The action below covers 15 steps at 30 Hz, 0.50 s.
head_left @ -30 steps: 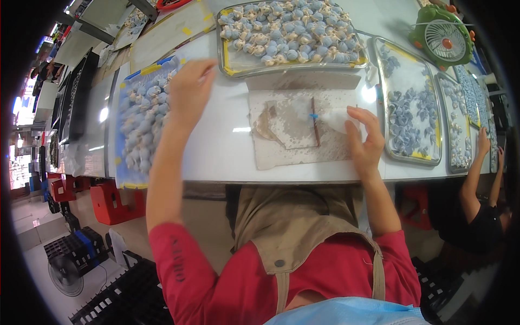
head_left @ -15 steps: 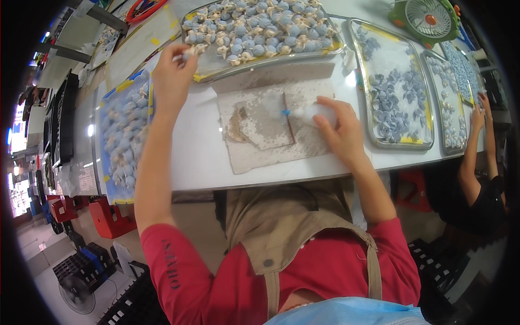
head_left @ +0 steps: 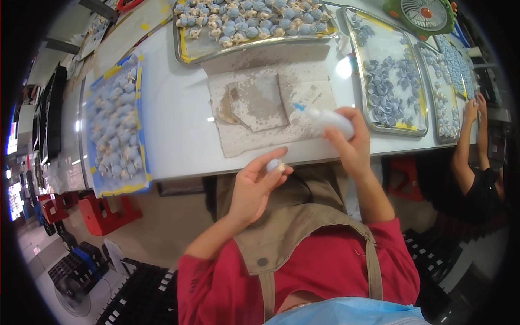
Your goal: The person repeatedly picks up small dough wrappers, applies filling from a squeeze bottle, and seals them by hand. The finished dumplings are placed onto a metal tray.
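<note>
Close to my body, near the table's front edge, my left hand [head_left: 250, 188] pinches a small blue-grey and cream figurine [head_left: 274, 164] between thumb and fingers. A white squeeze bottle [head_left: 335, 122] with a blue tip is gripped in my right hand [head_left: 355, 145], tilted with its tip toward the upper left. Below the bottle tip lies a stained piece of cardboard [head_left: 309, 140] with a worn smaller sheet and a torn brownish scrap on it. Beyond the cardboard, a metal tray [head_left: 260, 47] holds many similar figurines.
At the left, a blue sheet edged with yellow tape [head_left: 116, 189] carries more figurines. On the right stands a tray [head_left: 379, 50] of curved blue-grey pieces, then a narrower tray [head_left: 445, 97]. A green fan [head_left: 427, 15] is at the far right, and another person's hands [head_left: 472, 110] work nearby.
My left hand has come from the far tray down toward my body with the figurine. My right hand has lifted the bottle off the cardboard, raising its tip.
</note>
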Each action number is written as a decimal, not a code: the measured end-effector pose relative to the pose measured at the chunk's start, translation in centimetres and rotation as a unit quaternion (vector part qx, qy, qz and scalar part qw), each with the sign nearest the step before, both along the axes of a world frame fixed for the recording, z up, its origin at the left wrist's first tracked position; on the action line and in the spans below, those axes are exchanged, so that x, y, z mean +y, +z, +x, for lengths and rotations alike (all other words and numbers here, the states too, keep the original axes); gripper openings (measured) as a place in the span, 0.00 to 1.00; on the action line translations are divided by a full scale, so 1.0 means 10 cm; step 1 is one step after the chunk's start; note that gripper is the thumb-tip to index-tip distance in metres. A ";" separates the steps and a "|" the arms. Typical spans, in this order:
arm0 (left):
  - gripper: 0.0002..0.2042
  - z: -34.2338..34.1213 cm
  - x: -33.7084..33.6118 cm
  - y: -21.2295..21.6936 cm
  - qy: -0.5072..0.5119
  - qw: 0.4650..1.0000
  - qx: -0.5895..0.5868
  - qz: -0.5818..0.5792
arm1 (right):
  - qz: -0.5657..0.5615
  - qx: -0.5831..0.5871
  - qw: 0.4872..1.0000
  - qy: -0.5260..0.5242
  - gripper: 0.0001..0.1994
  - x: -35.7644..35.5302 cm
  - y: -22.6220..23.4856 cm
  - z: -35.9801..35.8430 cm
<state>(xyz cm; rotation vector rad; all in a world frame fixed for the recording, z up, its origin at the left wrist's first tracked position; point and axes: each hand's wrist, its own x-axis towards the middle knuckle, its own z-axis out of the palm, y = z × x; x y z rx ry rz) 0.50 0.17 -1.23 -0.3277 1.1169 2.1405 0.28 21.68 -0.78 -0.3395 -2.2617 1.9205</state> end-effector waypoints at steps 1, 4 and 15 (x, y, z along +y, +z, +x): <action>0.11 0.02 0.01 -0.01 -0.010 1.000 0.023 -0.001 | -0.007 0.008 1.000 0.011 0.15 0.00 0.03 0.08; 0.13 0.06 0.01 -0.01 -0.027 0.997 0.076 -0.002 | -0.110 0.016 0.993 0.032 0.16 -0.02 0.13 0.29; 0.16 0.08 0.01 0.00 -0.022 0.996 0.088 -0.016 | -0.127 0.025 0.990 0.058 0.16 -0.04 0.20 0.43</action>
